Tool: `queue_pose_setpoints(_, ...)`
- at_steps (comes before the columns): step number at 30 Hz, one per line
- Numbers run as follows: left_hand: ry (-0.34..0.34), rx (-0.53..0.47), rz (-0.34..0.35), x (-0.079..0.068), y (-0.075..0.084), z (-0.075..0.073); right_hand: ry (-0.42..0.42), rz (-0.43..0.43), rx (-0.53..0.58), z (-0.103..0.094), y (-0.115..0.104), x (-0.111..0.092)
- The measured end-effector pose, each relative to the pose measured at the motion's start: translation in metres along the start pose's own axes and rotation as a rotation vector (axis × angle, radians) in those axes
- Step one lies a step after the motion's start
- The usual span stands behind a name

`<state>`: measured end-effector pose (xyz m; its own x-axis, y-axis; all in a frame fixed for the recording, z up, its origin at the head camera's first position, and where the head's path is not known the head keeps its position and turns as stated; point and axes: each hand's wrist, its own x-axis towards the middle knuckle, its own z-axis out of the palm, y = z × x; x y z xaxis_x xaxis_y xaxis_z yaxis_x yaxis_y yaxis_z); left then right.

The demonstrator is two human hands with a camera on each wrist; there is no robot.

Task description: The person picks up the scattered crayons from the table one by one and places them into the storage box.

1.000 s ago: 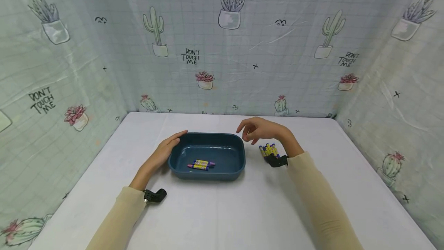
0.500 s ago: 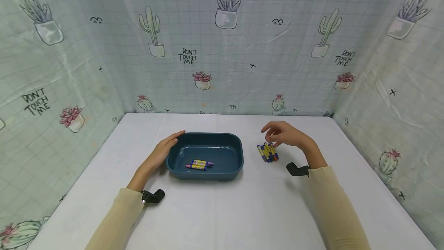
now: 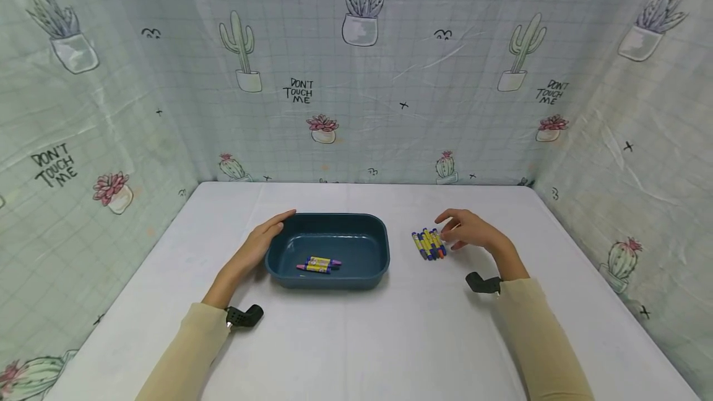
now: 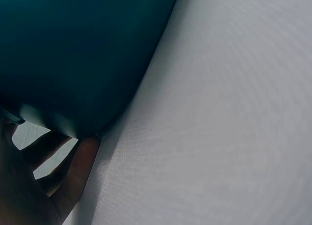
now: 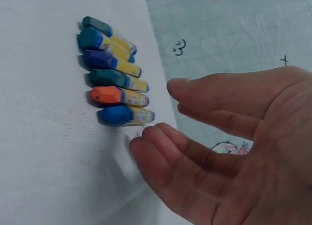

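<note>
The dark blue-green tray (image 3: 328, 282) stands on the white table, with two crayons (image 3: 319, 265) in purple and pink lying in it. My left hand (image 3: 257, 245) rests along the tray's left side. In the left wrist view its straight fingers (image 4: 82, 166) touch the outer wall near the base. To the right of the tray, several crayons (image 3: 427, 244) with yellow and blue wrappers lie side by side. My right hand (image 3: 470, 229) is just right of this row, holding nothing. In the right wrist view, thumb and fingers are apart beside the nearest blue crayon (image 5: 116, 115).
The white table (image 3: 356, 339) ends at a back wall and side walls hung with cactus-print cloth (image 3: 362, 98). A black wrist camera (image 3: 483, 283) is on the right wrist and another wrist camera (image 3: 245, 315) on the left.
My right hand has moved right from beside the tray, over the crayons, and down to their right side. The left hand keeps its place on the tray.
</note>
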<state>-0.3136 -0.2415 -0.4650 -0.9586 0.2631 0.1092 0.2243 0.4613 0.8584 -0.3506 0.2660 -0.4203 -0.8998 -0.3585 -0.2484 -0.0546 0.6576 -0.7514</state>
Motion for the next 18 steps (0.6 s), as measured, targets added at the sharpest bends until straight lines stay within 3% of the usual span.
queue_pose_setpoints(11,0.003,0.006,-0.003,-0.002,0.002,0.001,-0.063,0.032,-0.024,0.004,0.008,0.006)
queue_pose_setpoints(18,0.003,0.0,0.004,-0.001,0.001,0.002,-0.067,0.004,-0.031,0.006,0.013,0.007)
